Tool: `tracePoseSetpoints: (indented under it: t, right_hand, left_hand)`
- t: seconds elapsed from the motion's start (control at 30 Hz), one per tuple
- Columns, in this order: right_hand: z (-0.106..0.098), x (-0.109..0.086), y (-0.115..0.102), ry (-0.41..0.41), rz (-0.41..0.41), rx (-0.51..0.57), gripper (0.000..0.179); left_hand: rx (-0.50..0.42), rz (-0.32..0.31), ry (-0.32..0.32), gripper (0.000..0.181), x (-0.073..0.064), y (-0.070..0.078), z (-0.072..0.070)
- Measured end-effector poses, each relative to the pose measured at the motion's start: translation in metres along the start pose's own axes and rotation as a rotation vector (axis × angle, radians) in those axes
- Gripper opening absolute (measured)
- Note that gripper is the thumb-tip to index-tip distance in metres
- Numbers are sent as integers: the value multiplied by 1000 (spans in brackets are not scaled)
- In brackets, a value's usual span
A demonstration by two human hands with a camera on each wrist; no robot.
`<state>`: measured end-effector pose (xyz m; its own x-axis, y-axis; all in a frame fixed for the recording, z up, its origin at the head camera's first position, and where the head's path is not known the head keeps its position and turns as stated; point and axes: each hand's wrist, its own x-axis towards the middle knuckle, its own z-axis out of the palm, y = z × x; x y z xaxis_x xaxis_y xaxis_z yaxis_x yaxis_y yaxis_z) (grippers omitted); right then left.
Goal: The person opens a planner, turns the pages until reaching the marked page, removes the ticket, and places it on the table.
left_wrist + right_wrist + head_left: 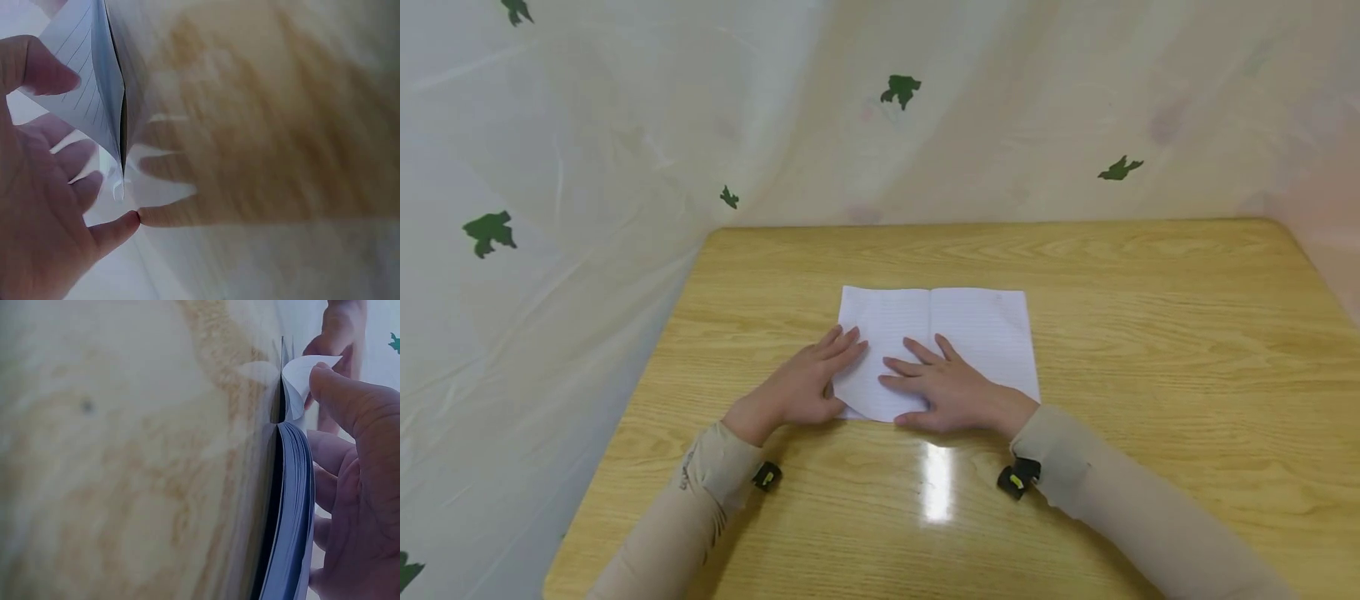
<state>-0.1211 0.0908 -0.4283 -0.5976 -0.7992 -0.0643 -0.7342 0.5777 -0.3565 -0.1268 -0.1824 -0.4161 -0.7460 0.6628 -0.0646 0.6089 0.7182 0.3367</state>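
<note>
A lined notebook (981, 329) lies spread on the wooden table, its fold running between two white pages. My left hand (808, 379) is at its left edge, fingers extended over the left page (891, 312) and thumb near the bottom corner. That page's lower edge curves up off the sheets beneath, and the raised lined sheet (78, 69) shows beside the thumb in the left wrist view. My right hand (951, 387) rests across the fold with its fingers spread. In the right wrist view, its thumb (344, 394) is right at the curled page (300, 375), above a thick stack of sheets (290, 506).
The wooden table (1165, 333) extends around the notebook on every side. Behind it and at the left hangs a pale curtain (790, 108) with green leaf-like shapes. A small black device (767, 476) sits at the left wrist, another (1017, 479) at the right.
</note>
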Motion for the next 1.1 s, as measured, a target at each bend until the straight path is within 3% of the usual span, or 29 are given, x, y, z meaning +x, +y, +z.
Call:
tracePoseSetpoints:
  t: [0.17, 0.37, 0.5, 0.7, 0.87, 1.1]
  right_hand:
    - [-2, 0, -1, -10, 1, 16, 66]
    - [-3, -1, 0, -2, 0, 27, 66]
    - [-2, -1, 1, -6, -3, 39, 65]
    - [-2, -1, 0, -11, -9, 24, 64]
    - [-3, -4, 3, 18, 9, 59, 67]
    - [-11, -20, 25, 149, 167, 100, 71]
  left_hand:
    - [-20, -70, -82, 75, 0, 1, -2]
    - [-122, -70, -67, 60, -1, 0, -3]
    - [-116, -90, -66, 54, 1, 0, -3]
    - [9, -78, -91, 79, 2, 0, 1]
    - [21, -66, -88, 84, 1, 3, 1]
    - [34, -86, -119, 87, 3, 6, -2]
